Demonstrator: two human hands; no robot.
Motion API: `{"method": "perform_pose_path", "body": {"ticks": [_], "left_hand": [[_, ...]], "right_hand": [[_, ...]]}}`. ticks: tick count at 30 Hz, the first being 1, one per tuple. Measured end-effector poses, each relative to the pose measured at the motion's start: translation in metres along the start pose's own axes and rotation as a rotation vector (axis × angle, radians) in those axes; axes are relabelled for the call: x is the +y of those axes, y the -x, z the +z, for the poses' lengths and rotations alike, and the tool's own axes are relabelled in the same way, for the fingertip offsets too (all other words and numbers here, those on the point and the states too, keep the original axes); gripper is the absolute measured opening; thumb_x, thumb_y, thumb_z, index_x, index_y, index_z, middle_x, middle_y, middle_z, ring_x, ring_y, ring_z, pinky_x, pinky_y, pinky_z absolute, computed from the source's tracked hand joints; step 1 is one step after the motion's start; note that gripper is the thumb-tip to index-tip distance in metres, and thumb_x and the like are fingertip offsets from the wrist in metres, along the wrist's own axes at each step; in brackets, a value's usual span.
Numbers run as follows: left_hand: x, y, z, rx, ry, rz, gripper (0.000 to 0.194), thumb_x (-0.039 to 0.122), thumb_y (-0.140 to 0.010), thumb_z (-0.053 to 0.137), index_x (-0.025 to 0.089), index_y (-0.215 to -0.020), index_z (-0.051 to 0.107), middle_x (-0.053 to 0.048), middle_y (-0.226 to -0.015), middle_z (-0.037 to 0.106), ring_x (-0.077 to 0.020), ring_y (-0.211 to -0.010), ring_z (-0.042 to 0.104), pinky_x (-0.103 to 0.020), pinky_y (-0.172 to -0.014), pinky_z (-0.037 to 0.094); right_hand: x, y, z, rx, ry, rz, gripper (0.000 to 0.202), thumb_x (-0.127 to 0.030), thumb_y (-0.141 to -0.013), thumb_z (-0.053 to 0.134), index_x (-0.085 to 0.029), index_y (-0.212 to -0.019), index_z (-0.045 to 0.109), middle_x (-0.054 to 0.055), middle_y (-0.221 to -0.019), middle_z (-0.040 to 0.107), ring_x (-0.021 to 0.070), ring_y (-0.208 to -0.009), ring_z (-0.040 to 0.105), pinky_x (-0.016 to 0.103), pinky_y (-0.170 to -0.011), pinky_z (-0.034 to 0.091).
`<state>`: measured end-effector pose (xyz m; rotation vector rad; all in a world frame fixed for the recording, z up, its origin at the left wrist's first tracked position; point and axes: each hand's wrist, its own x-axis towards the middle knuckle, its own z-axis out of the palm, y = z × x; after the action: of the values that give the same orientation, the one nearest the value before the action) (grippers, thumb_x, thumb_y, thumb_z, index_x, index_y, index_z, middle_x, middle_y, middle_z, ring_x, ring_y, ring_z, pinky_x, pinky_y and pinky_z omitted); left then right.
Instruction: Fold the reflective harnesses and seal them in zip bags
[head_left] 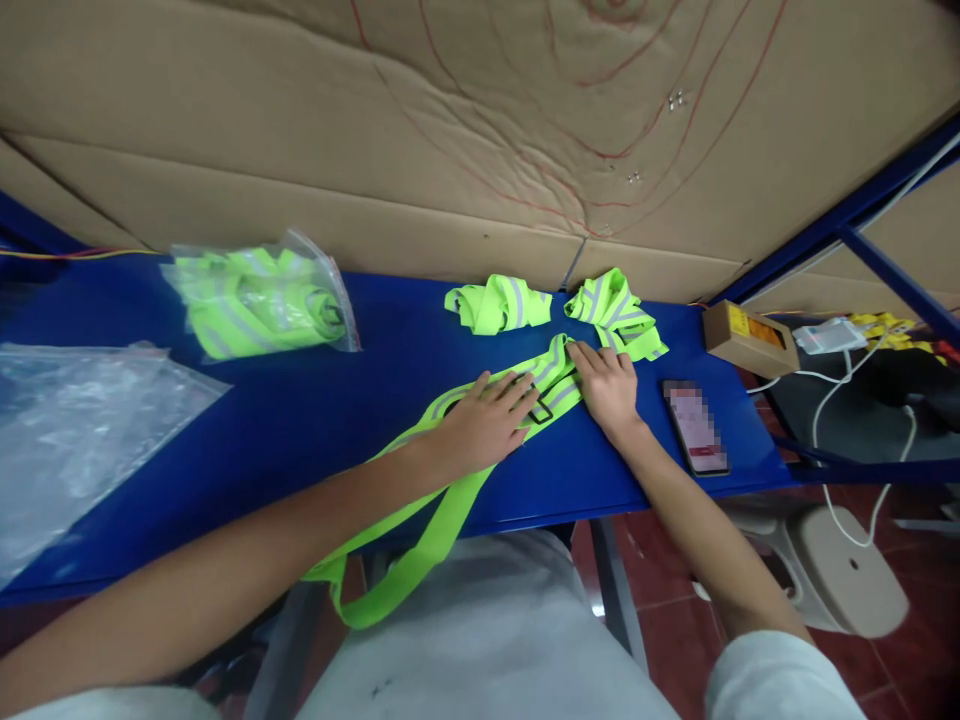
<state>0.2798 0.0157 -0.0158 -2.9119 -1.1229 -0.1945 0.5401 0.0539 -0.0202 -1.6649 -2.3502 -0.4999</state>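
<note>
A neon-yellow reflective strap [450,510] with grey stripes and a black buckle [540,411] lies across the blue table, and its loose end hangs in a loop over the front edge. My left hand [487,425] rests flat on the strap with its fingers stretched out, just left of the buckle. At the strap's far end is my right hand [606,388], its fingers bent and pressed together on the folded webbing. Beyond my hands sit two bundled reflective straps [499,305] [611,305], the right one close to my right fingertips.
Clear bags of folded straps [259,305] stand at the back left, with a pile of clear plastic bags [97,430] in front. A phone [696,427] and a small cardboard box [750,340] lie on the right. Cardboard [300,120] backs the table [300,430]; a stool [847,575] is below right.
</note>
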Motion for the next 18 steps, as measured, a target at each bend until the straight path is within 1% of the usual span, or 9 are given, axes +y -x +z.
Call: {"method": "perform_pose_path", "body": {"ticks": [1, 3, 5, 9, 12, 14, 16, 18], "left_hand": [[-0.001, 0.002, 0.0, 0.006, 0.002, -0.021, 0.052, 0.04, -0.107, 0.037, 0.018, -0.152, 0.052, -0.011, -0.165, 0.04, -0.0352, -0.15, 0.04, -0.059, -0.122, 0.036], [-0.002, 0.007, -0.001, 0.012, 0.017, -0.05, 0.054, 0.045, -0.107, 0.035, 0.017, -0.147, 0.056, -0.013, -0.162, 0.045, -0.038, -0.148, 0.042, -0.059, -0.122, 0.036], [-0.004, 0.012, -0.001, 0.013, 0.045, -0.061, 0.058, 0.053, -0.105, 0.036, 0.017, -0.146, 0.058, -0.014, -0.16, 0.046, -0.0396, -0.15, 0.039, -0.06, -0.123, 0.033], [-0.005, 0.028, -0.002, -0.019, 0.116, -0.099, 0.071, 0.064, -0.1, 0.044, 0.017, -0.152, 0.051, -0.015, -0.167, 0.035, -0.0414, -0.155, 0.029, -0.065, -0.125, 0.025], [-0.005, 0.041, -0.003, -0.05, 0.13, -0.123, 0.077, 0.065, -0.097, 0.05, 0.017, -0.156, 0.046, -0.014, -0.171, 0.025, -0.0411, -0.157, 0.025, -0.067, -0.126, 0.021], [-0.007, 0.047, -0.004, -0.056, 0.117, -0.131, 0.078, 0.065, -0.097, 0.051, 0.017, -0.158, 0.044, -0.013, -0.172, 0.02, -0.0409, -0.157, 0.024, -0.067, -0.127, 0.02], [-0.008, 0.05, -0.005, -0.06, 0.109, -0.123, 0.076, 0.064, -0.097, 0.051, 0.018, -0.158, 0.044, -0.012, -0.172, 0.021, -0.0404, -0.157, 0.024, -0.066, -0.127, 0.019], [-0.008, 0.051, -0.006, -0.063, 0.104, -0.112, 0.075, 0.063, -0.098, 0.05, 0.018, -0.157, 0.045, -0.011, -0.172, 0.022, -0.0399, -0.157, 0.025, -0.066, -0.128, 0.019]], "right_hand": [[0.001, 0.002, 0.001, -0.016, 0.024, -0.027, 0.049, -0.017, -0.105, 0.035, -0.022, -0.149, 0.057, 0.007, -0.145, 0.063, 0.0282, -0.109, 0.058, 0.043, -0.09, 0.041], [0.005, 0.005, 0.003, -0.04, 0.026, -0.032, 0.052, -0.016, -0.105, 0.034, -0.022, -0.152, 0.053, 0.006, -0.148, 0.061, 0.0289, -0.113, 0.057, 0.044, -0.092, 0.04], [0.009, 0.008, 0.003, -0.074, -0.011, -0.015, 0.053, -0.02, -0.105, 0.033, -0.022, -0.156, 0.049, 0.007, -0.149, 0.06, 0.0306, -0.117, 0.055, 0.045, -0.094, 0.039], [0.006, 0.012, -0.002, -0.137, -0.086, 0.027, 0.055, -0.033, -0.108, 0.03, -0.02, -0.159, 0.045, 0.01, -0.152, 0.056, 0.0349, -0.123, 0.052, 0.05, -0.099, 0.039], [0.0, 0.01, -0.01, -0.174, -0.118, 0.031, 0.057, -0.041, -0.109, 0.028, -0.018, -0.157, 0.047, 0.011, -0.152, 0.056, 0.0357, -0.124, 0.052, 0.05, -0.101, 0.04], [0.0, 0.006, -0.014, -0.207, -0.19, 0.055, 0.056, -0.044, -0.109, 0.026, -0.021, -0.154, 0.052, 0.01, -0.15, 0.058, 0.0345, -0.124, 0.053, 0.049, -0.101, 0.041], [0.005, 0.001, -0.015, -0.248, -0.32, 0.129, 0.053, -0.044, -0.109, 0.028, -0.023, -0.147, 0.058, 0.01, -0.144, 0.062, 0.0327, -0.124, 0.055, 0.048, -0.103, 0.042], [0.011, -0.004, -0.011, -0.278, -0.431, 0.226, 0.048, -0.046, -0.105, 0.039, -0.022, -0.141, 0.061, 0.012, -0.139, 0.063, 0.0329, -0.125, 0.055, 0.049, -0.105, 0.042]]}}
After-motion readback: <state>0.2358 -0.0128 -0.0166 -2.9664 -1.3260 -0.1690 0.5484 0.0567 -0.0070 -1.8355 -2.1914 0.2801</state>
